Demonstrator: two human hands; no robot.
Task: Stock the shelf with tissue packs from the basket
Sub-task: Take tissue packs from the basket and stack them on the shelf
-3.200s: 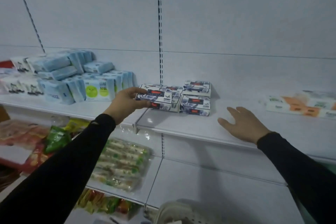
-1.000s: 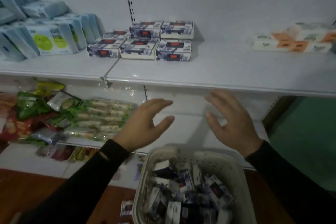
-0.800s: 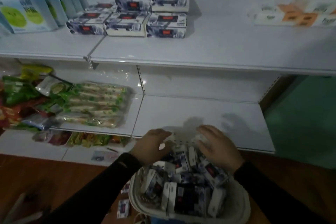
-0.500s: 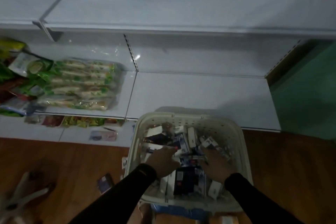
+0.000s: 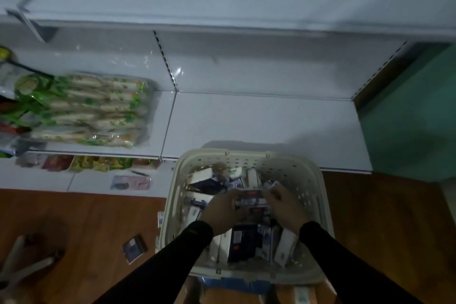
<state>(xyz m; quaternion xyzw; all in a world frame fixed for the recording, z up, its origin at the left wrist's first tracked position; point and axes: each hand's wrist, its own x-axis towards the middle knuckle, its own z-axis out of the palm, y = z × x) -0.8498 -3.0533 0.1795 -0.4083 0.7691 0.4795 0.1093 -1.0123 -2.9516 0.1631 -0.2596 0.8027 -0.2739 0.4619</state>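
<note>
Sleeves: our two black sleeves (image 5: 172, 254) reach down into the basket.
Left hand: our left hand (image 5: 223, 211) curls on the left end of a tissue pack (image 5: 251, 197) lifted over the basket's middle.
Right hand: our right hand (image 5: 286, 207) grips the pack's right end; the hands stand apart, the pack between them.
Basket: the cream perforated basket (image 5: 318, 205) holds more navy-and-white packs (image 5: 240, 242), jumbled.
Writing: one white pack near the basket's far wall reads "facial" (image 5: 232, 171); other print is too blurred to read.
Floor: left of the basket, a dark pack (image 5: 134, 248) lies on the wood.
Shelf: beyond the basket, the white lower shelf (image 5: 259, 121); to its left, green-wrapped packets (image 5: 91, 108).
</note>
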